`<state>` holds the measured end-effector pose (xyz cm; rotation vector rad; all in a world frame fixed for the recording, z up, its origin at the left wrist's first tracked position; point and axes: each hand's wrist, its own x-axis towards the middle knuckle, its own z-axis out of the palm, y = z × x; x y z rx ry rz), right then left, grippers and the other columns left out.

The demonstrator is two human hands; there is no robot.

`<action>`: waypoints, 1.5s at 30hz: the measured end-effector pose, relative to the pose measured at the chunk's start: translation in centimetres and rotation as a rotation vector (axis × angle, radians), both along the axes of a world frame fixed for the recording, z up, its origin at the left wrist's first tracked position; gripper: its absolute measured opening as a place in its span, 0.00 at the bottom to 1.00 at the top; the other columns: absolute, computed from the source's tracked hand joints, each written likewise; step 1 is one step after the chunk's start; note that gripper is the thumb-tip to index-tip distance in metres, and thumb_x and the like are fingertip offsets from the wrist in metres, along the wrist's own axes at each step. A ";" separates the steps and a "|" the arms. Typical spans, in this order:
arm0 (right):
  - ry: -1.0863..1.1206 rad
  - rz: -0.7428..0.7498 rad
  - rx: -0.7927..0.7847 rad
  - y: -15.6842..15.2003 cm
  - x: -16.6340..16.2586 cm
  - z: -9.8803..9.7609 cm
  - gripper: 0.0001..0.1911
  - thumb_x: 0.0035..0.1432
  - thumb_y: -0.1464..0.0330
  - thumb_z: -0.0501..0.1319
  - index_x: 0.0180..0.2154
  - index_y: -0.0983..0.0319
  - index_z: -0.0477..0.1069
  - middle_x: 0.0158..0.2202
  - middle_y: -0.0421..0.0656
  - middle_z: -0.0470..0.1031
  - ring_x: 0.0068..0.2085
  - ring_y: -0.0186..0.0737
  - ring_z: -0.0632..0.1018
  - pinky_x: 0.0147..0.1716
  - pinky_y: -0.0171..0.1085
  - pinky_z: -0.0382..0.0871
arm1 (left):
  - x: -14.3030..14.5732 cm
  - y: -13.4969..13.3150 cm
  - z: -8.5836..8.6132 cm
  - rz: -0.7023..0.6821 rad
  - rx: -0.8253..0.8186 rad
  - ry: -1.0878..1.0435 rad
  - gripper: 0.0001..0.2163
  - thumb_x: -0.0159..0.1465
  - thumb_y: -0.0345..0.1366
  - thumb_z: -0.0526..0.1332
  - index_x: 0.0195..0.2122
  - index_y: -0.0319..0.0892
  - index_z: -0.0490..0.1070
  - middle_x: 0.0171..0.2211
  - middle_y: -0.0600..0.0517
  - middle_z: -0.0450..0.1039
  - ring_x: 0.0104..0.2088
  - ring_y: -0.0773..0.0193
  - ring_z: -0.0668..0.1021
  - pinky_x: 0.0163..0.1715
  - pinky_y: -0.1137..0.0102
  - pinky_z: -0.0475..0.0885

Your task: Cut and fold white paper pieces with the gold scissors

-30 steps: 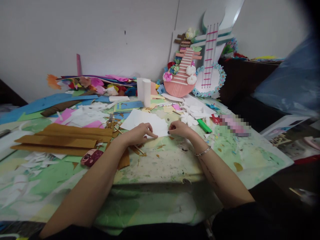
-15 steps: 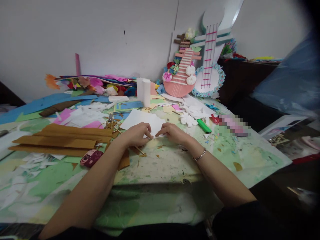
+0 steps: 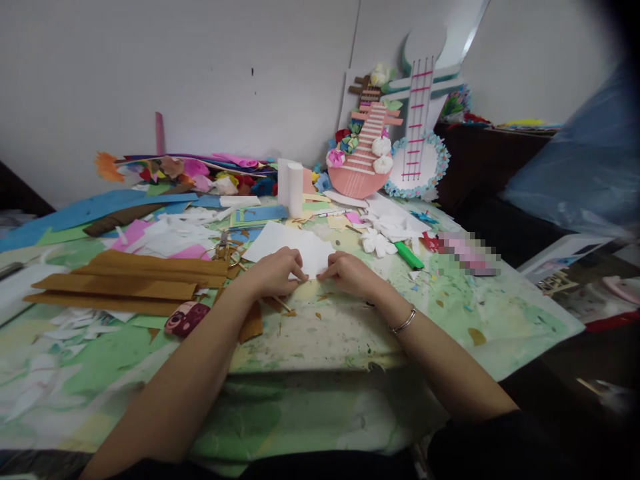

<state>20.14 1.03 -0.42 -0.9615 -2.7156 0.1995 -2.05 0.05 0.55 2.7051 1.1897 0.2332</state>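
Observation:
A white paper sheet [image 3: 295, 244] lies flat on the paint-stained green table [image 3: 330, 320]. My left hand [image 3: 276, 272] rests on the sheet's near edge with fingers curled and fingertips pressed on the paper. My right hand [image 3: 347, 273] sits just to its right, fingers bent, fingertips pinching the same near edge. The two hands' fingertips almost meet. A thin bracelet [image 3: 403, 321] circles my right wrist.
Brown paper strips [image 3: 125, 277] lie to the left, a dark pink printed object [image 3: 184, 318] near my left forearm. A green marker [image 3: 409, 255], white paper flowers [image 3: 377, 240], a white roll [image 3: 295, 189] and a pink paper guitar [image 3: 363, 157] stand behind.
My right hand slid left along the sheet's near edge until its fingertips came close to my left hand. The left hand stayed put.

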 end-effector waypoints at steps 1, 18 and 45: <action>-0.005 -0.041 -0.014 0.0 0.1 0.1 0.22 0.47 0.82 0.56 0.38 0.55 0.80 0.30 0.44 0.70 0.33 0.37 0.68 0.32 0.32 0.57 | -0.1 0.0 0.0 0.002 -0.001 0.004 0.16 0.53 0.29 0.57 0.39 0.50 0.79 0.41 0.48 0.70 0.43 0.57 0.70 0.45 0.64 0.65; -0.036 -0.306 -0.212 1.3 2.3 0.7 0.08 0.49 0.75 0.62 0.28 0.62 0.81 0.30 0.45 0.79 0.31 0.37 0.75 0.29 0.31 0.61 | -1.1 -0.1 1.0 0.061 -0.008 0.022 0.10 0.54 0.35 0.58 0.31 0.49 0.80 0.39 0.48 0.72 0.46 0.55 0.70 0.47 0.65 0.65; 0.149 0.054 0.018 0.9 0.6 -0.3 0.14 0.51 0.76 0.60 0.39 0.63 0.77 0.39 0.48 0.73 0.43 0.43 0.71 0.45 0.41 0.63 | 0.1 0.0 0.0 -0.070 0.129 -0.085 0.11 0.55 0.36 0.60 0.37 0.42 0.78 0.38 0.46 0.73 0.41 0.58 0.72 0.44 0.65 0.66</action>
